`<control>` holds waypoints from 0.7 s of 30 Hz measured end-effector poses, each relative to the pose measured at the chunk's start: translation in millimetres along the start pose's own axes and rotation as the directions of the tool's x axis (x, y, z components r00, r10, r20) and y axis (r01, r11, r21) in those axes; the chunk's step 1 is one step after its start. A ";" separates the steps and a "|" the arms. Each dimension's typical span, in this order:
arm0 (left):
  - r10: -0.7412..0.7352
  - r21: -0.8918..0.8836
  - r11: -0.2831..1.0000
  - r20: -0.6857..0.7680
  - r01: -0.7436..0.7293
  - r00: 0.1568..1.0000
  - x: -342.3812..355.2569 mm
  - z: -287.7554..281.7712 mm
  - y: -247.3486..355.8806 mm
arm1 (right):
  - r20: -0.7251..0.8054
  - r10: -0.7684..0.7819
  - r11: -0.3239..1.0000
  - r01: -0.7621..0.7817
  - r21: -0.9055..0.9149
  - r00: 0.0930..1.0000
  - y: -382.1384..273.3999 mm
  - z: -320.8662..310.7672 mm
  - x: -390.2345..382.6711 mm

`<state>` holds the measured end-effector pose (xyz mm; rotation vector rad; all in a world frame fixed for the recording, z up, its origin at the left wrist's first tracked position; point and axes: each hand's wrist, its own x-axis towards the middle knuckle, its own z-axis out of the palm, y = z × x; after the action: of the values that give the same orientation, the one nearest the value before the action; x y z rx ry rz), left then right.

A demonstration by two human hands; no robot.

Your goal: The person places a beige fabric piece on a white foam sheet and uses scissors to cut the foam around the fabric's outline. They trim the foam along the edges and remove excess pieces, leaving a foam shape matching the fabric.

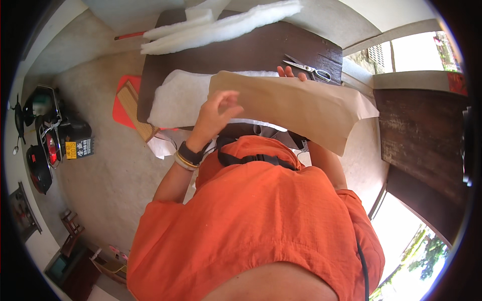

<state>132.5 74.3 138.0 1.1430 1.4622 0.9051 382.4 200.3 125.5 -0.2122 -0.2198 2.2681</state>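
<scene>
Brown paper sheet [296, 108] held above dark desk [251, 52], left hand [218, 110] fingers pinching its near edge, right hand [291, 73] fingertips gripping far edge, scissors [309, 68] just beside.

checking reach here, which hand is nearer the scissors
Right. The right hand, fingertips showing above the brown paper, is beside the scissors; the left hand is farther left.

On the table [241, 50], padding [173, 100] lies under my paper sheet [291, 108]; scissors [307, 67] at one o'clock, more padding [221, 27] at twelve.
</scene>
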 end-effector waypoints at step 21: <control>-0.527 -0.830 0.551 -0.427 -0.087 0.735 -12.5 -58.1 -167.2 | -0.181 0.000 0.976 -0.040 -0.216 0.983 4.1 -85.4 -6.6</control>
<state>43.7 19.7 -5.5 -0.1358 1.3703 1.6444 402.8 200.2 42.2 -0.5355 -0.3731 2.2270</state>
